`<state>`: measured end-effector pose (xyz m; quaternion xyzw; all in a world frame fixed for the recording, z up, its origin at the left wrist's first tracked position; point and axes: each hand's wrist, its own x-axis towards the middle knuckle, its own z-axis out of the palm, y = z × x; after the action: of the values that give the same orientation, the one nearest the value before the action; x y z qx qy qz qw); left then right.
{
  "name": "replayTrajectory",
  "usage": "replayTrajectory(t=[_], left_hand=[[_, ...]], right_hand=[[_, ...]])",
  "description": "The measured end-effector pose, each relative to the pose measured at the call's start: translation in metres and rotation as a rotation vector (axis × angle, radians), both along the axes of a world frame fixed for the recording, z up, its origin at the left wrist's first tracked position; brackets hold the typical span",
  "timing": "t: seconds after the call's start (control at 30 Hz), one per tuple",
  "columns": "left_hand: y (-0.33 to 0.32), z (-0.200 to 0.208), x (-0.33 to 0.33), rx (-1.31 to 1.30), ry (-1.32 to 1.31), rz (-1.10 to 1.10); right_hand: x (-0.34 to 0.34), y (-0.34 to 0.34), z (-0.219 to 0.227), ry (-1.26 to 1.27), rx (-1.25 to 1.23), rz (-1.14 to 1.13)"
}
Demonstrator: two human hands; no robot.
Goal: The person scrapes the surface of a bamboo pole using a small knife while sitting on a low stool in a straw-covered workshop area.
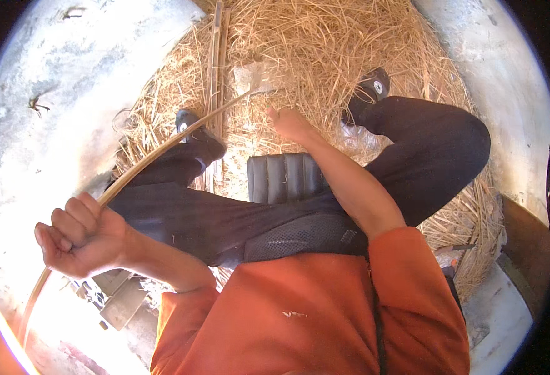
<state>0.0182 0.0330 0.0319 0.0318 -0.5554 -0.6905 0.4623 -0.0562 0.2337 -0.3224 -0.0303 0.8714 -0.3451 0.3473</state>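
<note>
A long, thin, pale strip [162,149] that looks like split bamboo or cane runs in a gentle bend from the lower left toward the middle of the shavings. My left hand [84,240] is closed around it, and its lower end passes on behind the fist to the left rim. Past my left leg, the far end narrows to a tip close to my right hand [292,125]. That hand is curled closed over the shavings, a little apart from the visible tip. Whatever its fingers hold, if anything, is hidden.
Dry straw-like shavings [325,44] cover the floor between my shoes. A black ribbed pad [285,178] lies between my legs. Several long strips [215,69] stretch out beyond my left shoe. Beside my left forearm stands a metal fixture [122,303]. Pale walls [56,75] flank both sides.
</note>
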Motion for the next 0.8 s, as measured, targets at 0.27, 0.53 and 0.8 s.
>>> replayTrajectory(t=[0.27,0.53,0.8], left_hand=[[-0.017,-0.012,0.015,-0.025,0.08,-0.124],[-0.01,-0.01,0.007,-0.09,0.106,-0.355],[-0.024,-0.01,0.012,-0.117,-0.037,-0.131]], right_hand=[[0.009,-0.043,0.114,0.094,-0.299,0.08],[-0.014,-0.036,0.05,0.188,-0.14,0.02],[-0.009,-0.045,0.053,0.166,-0.277,0.01]])
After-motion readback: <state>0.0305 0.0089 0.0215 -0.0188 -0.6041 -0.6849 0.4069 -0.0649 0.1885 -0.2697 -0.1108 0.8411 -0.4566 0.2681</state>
